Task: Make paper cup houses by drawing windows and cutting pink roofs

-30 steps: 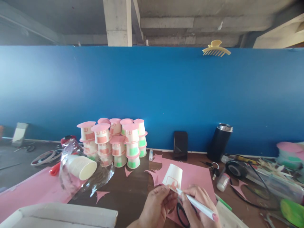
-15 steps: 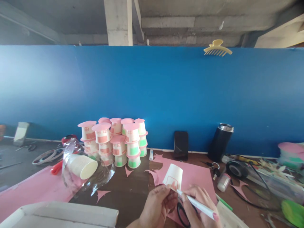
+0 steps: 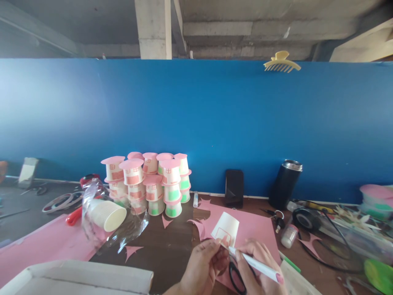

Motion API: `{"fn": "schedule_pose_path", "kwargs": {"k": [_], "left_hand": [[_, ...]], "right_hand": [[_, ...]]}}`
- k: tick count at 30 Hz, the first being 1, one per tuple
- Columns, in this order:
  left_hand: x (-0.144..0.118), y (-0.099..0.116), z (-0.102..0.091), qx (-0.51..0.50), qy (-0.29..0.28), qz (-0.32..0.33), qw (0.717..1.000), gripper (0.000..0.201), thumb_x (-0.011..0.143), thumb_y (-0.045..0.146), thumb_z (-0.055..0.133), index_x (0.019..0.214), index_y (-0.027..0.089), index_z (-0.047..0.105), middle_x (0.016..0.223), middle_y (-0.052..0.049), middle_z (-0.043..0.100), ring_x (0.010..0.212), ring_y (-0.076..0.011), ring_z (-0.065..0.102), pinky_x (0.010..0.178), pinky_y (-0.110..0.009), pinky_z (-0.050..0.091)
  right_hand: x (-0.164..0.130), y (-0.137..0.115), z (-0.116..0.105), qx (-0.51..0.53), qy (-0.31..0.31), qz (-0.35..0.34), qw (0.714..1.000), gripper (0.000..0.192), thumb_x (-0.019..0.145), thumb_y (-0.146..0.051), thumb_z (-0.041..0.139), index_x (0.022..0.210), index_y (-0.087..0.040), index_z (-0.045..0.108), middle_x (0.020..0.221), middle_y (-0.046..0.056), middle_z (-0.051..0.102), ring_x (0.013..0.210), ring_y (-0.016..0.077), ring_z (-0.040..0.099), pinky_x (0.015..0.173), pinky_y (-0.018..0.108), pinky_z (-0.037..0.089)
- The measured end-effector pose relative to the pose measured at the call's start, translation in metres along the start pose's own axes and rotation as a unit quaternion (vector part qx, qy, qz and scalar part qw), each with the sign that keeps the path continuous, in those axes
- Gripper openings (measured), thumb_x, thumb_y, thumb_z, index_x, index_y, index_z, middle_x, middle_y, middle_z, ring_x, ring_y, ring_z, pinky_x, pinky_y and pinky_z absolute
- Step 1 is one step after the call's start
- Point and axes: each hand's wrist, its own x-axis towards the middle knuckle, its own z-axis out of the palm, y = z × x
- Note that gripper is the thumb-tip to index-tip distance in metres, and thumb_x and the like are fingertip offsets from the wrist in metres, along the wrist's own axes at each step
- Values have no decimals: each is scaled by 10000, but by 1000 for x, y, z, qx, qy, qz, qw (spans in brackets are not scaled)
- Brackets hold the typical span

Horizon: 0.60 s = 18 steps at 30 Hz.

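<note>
My left hand [image 3: 201, 268] holds a small white paper cup [image 3: 226, 227] upside down by its rim; a pink door shape is drawn on its side. My right hand [image 3: 259, 266] grips a white marker [image 3: 256, 266] with a pink cap, its tip touching the cup's lower edge. Both hands hover over a pink paper sheet [image 3: 254, 229] on the brown table. Black scissors [image 3: 235, 276] lie under my hands, partly hidden.
A pile of finished pink-roofed cup houses [image 3: 150, 182] stands against the blue partition [image 3: 196, 123]. A plastic sleeve of plain cups [image 3: 106, 215] lies at left. A phone [image 3: 233, 188], black flask [image 3: 284, 184], tape roll [image 3: 302, 219], glue bottle [image 3: 288, 235] and a white box [image 3: 76, 278] are around.
The cup has tilted slightly to the right in my left hand; the marker tip stays at its lower edge. The view shifted a little.
</note>
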Motion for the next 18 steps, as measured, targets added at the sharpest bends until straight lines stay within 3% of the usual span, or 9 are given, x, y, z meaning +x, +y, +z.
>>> {"fn": "schedule_pose_path", "kwargs": {"k": [18], "left_hand": [[0, 2, 2, -4, -8, -13, 1000, 228, 646, 250, 819, 694, 75, 681, 629, -70, 675, 602, -120, 631, 573, -201, 476]], "right_hand": [[-1, 5, 1, 2, 24, 1, 1000, 53, 884, -227, 545, 841, -225, 576, 730, 31, 618, 711, 203, 599, 658, 328, 483]]}}
